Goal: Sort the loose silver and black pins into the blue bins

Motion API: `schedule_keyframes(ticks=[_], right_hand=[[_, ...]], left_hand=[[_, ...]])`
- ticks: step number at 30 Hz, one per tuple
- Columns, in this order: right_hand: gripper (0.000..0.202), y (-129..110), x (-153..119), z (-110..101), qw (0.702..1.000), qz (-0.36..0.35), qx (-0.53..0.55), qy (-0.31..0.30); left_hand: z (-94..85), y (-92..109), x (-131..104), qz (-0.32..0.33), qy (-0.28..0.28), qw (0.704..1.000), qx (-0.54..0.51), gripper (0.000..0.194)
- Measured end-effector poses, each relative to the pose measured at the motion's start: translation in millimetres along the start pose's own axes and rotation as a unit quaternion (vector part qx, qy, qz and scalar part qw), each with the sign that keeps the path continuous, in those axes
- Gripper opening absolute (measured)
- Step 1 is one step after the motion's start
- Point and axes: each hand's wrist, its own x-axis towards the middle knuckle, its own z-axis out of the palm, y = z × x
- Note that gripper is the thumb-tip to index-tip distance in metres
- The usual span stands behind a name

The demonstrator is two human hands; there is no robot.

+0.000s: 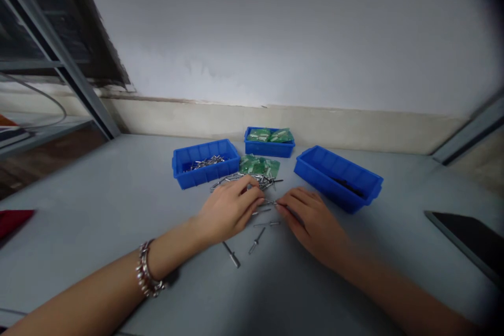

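Note:
My left hand [230,207] is closed, with its thumb and fingertips pinched at one end of a blind rivet [270,201]. At the rivet's other end, the thumb and forefinger of my right hand [313,223] are closed on it. Just behind my fingers lies a pile of silver blind rivets [264,180], partly hidden by my left hand. Several loose ones are spread in front, among them a rivet [256,241] between my hands and a larger rivet [232,255] below my left wrist. A green printed plastic bag [260,165] lies beyond the pile.
A blue bin [207,174] at left holds more rivets. Green packets fill a smaller blue bin [270,148] by the wall. The right blue bin [334,189] contains dark pieces. A dark flat device [468,239] lies far right; something red [13,222] sits far left.

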Motion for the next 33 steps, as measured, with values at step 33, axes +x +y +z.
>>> schedule_keyframes(ticks=[33], right_hand=[[0.022,-1.6,-0.7,-2.0,0.998,-0.008,0.032,0.055]], left_hand=[[0.9,0.7,0.5,-0.030,-0.025,0.999,-0.013,0.021]])
